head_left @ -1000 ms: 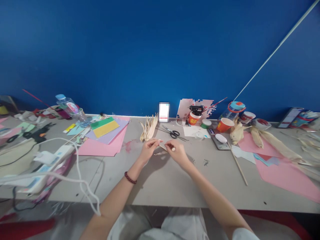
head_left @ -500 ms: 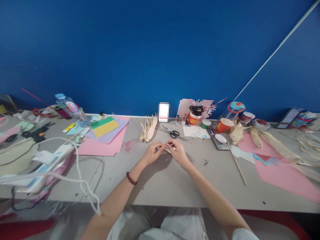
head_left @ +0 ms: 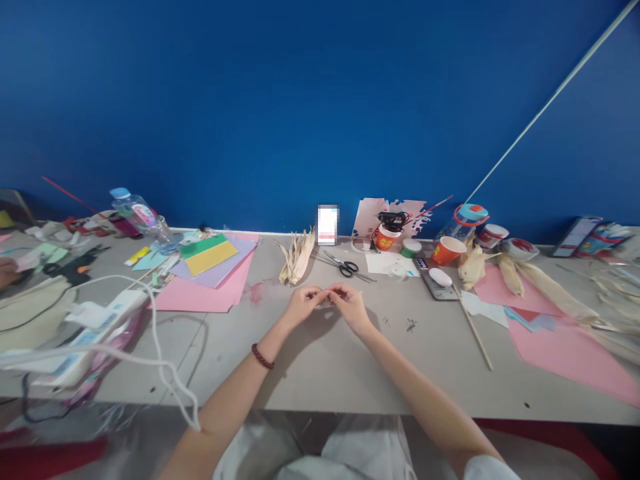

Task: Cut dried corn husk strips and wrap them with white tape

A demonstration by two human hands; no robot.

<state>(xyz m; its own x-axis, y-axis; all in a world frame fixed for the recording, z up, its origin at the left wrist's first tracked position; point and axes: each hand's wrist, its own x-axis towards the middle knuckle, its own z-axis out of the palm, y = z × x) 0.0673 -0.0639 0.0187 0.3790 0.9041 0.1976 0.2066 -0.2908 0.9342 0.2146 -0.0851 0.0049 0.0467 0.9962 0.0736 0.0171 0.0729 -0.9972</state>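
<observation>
My left hand point(head_left: 303, 305) and my right hand point(head_left: 350, 308) meet above the middle of the table, fingertips pinched together and almost touching. Between them is something small and pale, mostly covered by the fingers, so its kind cannot be made out. Just beyond my left hand stands a bundle of dried corn husks point(head_left: 296, 259). Black-handled scissors point(head_left: 347, 268) lie open behind my right hand. A roll of clear tape point(head_left: 399, 271) rests on white paper to the right.
Pink paper point(head_left: 195, 295) and coloured sheets lie left, near a white power strip point(head_left: 100, 333) and a looping white cable point(head_left: 159, 333). Right are an orange paper cup point(head_left: 449, 251), a phone point(head_left: 437, 287) and a wooden stick point(head_left: 475, 330). Another person's hand point(head_left: 7, 272) shows far left.
My right hand has shifted slightly left and turned, its fingertips now closer to my left hand's. Less of the pale thing shows. Another person's hand has come in at far left.
</observation>
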